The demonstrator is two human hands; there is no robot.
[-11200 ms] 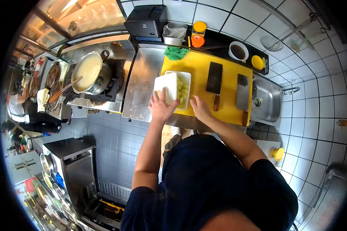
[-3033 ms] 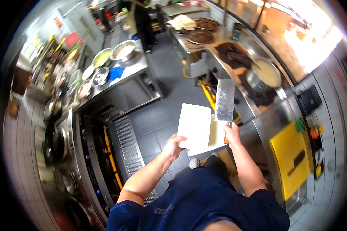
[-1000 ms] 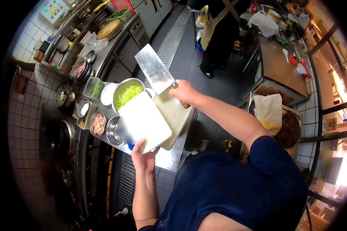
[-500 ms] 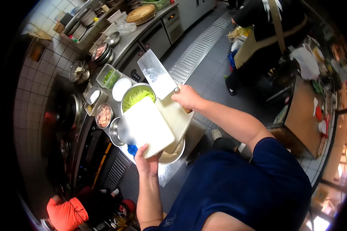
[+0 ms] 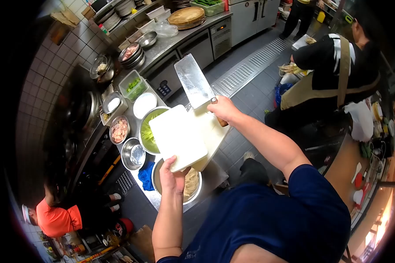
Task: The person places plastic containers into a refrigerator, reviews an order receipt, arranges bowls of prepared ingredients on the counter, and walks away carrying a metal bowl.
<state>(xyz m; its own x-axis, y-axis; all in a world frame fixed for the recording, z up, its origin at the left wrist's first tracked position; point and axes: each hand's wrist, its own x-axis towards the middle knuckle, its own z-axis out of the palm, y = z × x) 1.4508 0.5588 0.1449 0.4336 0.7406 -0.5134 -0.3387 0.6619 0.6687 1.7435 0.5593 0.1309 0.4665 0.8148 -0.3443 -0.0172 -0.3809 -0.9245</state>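
My right hand is wrapped round the wooden handle of a cleaver, its broad blade pointing up and left. My left hand grips the near edge of a white cutting board, which is tilted and raised. Another pale board lies beneath it on the right. Partly covered by the held board is a metal bowl of pale green shredded vegetable. Nearer to me, under my left hand, a large bowl contains a beige mass I cannot identify.
Left of the boards are an empty steel bowl, a bowl of raw meat, a white round container and a blue cloth. People work at right and lower left. A stove lies along the left.
The held board has shifted right relative to the bowls, uncovering the steel bowl and more of the beige one. The cleaver stays in my right hand. My view has turned somewhat.
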